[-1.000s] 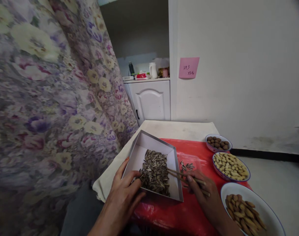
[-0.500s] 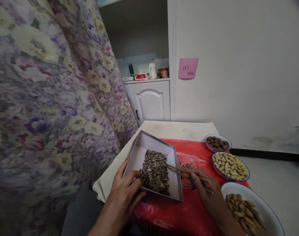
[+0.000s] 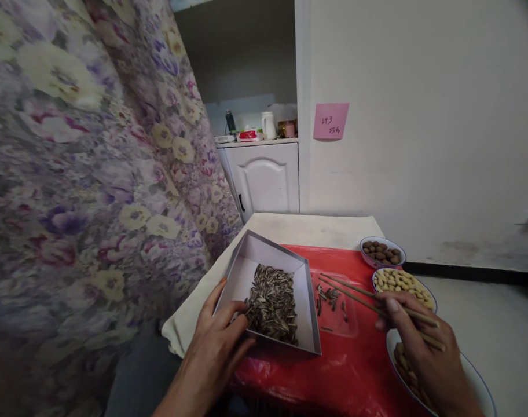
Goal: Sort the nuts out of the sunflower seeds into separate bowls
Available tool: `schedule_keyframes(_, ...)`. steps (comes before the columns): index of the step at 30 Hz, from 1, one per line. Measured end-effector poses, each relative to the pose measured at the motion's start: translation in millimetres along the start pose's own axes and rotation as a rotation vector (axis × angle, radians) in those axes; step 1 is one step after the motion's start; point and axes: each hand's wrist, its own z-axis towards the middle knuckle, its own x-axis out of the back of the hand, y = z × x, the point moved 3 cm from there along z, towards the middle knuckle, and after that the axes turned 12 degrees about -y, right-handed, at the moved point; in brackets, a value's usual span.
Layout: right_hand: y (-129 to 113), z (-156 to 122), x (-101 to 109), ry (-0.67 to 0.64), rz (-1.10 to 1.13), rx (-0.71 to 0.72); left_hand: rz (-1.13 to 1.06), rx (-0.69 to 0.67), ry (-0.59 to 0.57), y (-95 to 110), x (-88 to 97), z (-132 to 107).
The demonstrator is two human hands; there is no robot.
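My left hand (image 3: pixel 216 344) grips the near left wall of a white open box (image 3: pixel 308 315), thumb and fingers over its edge. A heap of sunflower seeds (image 3: pixel 272 304) lies on the box floor. In my right hand (image 3: pixel 429 347) is a pair of wooden chopsticks (image 3: pixel 355 293), their tips slightly apart over a shallow clear plastic tray (image 3: pixel 349 324) beside the box. Several loose sunflower seeds (image 3: pixel 331 296) lie in that tray; I see none between the tips. My right hand hovers above a large white bowl (image 3: pixel 479 382) and covers part of it.
Red plastic sheeting (image 3: pixel 346 370) covers much of the table, over a cream cloth (image 3: pixel 329 229). Along the right stand a bowl of brown nuts (image 3: pixel 381 253) and a bowl of pale peanuts (image 3: pixel 400 284). A floral curtain (image 3: pixel 116 191) hangs left; a white cabinet (image 3: pixel 264 179) stands behind.
My right hand has moved right with the chopsticks, from the box to over the tray. More seeds show in the tray. My left hand keeps its place on the box.
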Motion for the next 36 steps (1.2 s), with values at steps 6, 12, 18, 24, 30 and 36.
schedule_keyframes(6, -7.0, 3.1, -47.3, -0.252, 0.123, 0.075, -0.001, 0.000, 0.035, -1.7, -3.3, -1.0)
schedule_keyframes(12, 5.5, 7.5, -82.0, -0.305, 0.160, 0.141, -0.011, 0.035, 0.020, -0.8, -3.7, -1.9)
schedule_keyframes(18, 15.1, 8.1, -92.6, -0.322, 0.153, 0.162, -0.022, 0.031, 0.025, 1.2, -1.8, -2.0)
schedule_keyframes(24, 12.7, 8.5, -87.9, -0.302, 0.145, 0.126, -0.021, 0.045, 0.026, 0.1, -3.6, -2.9)
schedule_keyframes(30, 7.5, 9.0, -72.8, -0.272, 0.159, 0.116, -0.002, 0.013, 0.015, -1.4, -3.7, -2.1)
schedule_keyframes(36, 0.8, 7.7, -71.0, -0.287, 0.164, 0.131, -0.001, 0.024, 0.021, -0.4, -2.4, -1.4)
